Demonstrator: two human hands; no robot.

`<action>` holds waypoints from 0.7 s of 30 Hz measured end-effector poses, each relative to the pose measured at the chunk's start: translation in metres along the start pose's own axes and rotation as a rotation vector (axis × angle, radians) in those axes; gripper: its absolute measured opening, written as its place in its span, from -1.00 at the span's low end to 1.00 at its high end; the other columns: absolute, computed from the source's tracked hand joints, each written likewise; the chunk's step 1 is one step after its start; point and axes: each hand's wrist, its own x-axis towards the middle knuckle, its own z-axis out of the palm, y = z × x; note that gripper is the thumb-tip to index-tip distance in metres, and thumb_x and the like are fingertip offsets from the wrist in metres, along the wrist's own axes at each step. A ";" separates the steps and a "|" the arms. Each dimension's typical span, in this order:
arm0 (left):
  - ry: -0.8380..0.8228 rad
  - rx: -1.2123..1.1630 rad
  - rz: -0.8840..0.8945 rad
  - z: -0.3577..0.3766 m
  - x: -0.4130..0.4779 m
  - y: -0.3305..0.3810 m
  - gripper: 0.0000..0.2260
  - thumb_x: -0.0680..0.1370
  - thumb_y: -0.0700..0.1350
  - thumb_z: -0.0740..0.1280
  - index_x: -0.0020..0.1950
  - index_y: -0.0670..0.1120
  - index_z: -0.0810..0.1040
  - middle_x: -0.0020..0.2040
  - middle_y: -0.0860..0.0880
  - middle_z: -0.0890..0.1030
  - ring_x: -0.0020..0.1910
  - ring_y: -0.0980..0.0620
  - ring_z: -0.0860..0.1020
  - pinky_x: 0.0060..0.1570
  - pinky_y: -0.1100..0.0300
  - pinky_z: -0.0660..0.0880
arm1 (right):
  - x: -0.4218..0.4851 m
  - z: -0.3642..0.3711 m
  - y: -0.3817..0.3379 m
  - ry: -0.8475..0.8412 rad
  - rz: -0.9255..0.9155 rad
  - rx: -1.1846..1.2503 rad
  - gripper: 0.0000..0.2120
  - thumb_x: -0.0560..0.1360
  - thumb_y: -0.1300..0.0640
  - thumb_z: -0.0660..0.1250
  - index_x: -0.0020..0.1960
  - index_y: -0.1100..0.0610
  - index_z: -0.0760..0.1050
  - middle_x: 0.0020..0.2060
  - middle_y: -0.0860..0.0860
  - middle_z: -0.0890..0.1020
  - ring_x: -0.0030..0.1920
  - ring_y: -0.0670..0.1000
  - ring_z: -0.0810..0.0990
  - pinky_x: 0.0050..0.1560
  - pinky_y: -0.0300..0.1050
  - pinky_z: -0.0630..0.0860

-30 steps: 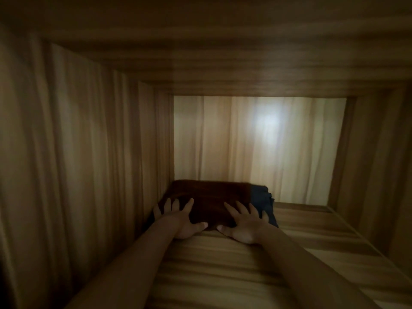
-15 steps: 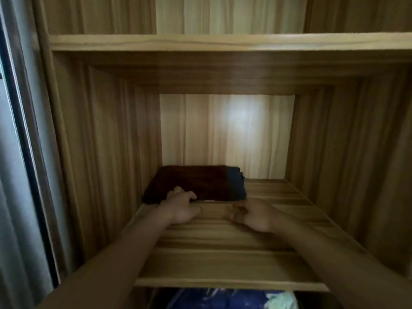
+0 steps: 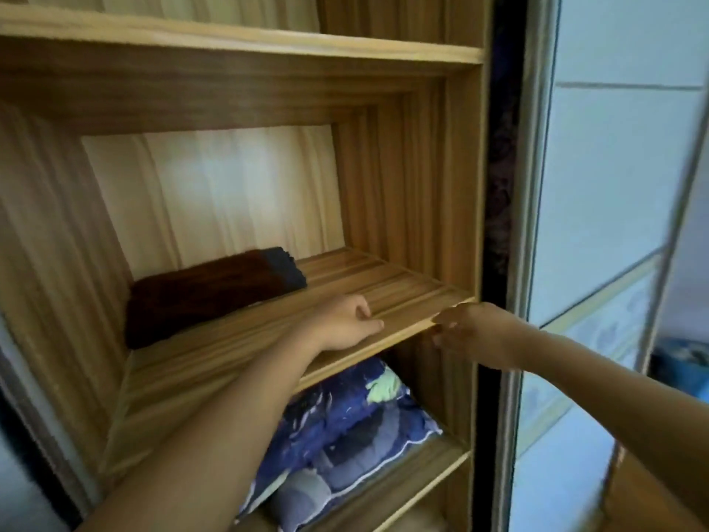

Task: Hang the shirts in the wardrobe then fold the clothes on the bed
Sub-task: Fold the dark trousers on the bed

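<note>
While left hand (image 3: 343, 326) rests on wooden shelf (image 3: 387, 282), fingers (image 3: 362, 312) loosely curled, empty; right hand (image 3: 474, 332) alike at edge.

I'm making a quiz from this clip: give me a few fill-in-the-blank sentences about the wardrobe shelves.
The folded brown cloth lies toward the ____ side of the shelf.
The left hand holds ____.
The right hand is at the shelf's ____ edge.
The blue patterned bedding lies one shelf ____ the cloth.
Missing words: left; nothing; front; below.
</note>
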 end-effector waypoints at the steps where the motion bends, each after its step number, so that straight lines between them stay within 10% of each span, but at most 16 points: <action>1: -0.016 -0.018 0.048 0.007 0.000 0.010 -0.67 0.51 0.29 0.33 0.13 0.12 0.54 0.14 0.08 0.54 0.08 0.06 0.50 -0.16 0.21 0.38 | -0.020 -0.001 0.003 -0.003 0.072 -0.046 -0.78 0.59 0.00 0.34 0.14 0.10 0.61 0.10 0.06 0.67 0.15 0.10 0.61 0.05 -0.21 0.39; 6: -0.087 -0.040 0.254 0.054 -0.010 0.073 -0.73 0.50 0.25 0.36 0.05 0.11 0.52 0.11 0.06 0.48 0.00 0.11 0.50 -0.11 0.15 0.40 | -0.127 -0.011 0.025 -0.092 0.466 -0.090 -0.53 0.58 -0.27 0.25 0.39 -0.06 0.48 0.21 -0.02 0.64 0.20 0.06 0.60 0.25 0.03 0.52; 21: -0.498 0.101 0.742 0.231 -0.036 0.284 -0.62 0.57 0.15 0.33 0.33 0.05 0.46 0.24 -0.02 0.49 0.07 0.02 0.54 0.00 0.12 0.47 | -0.425 -0.009 0.100 -0.055 1.240 0.018 -0.47 0.55 -0.22 0.33 0.41 0.04 0.48 0.28 0.06 0.61 0.27 0.10 0.55 0.19 -0.09 0.42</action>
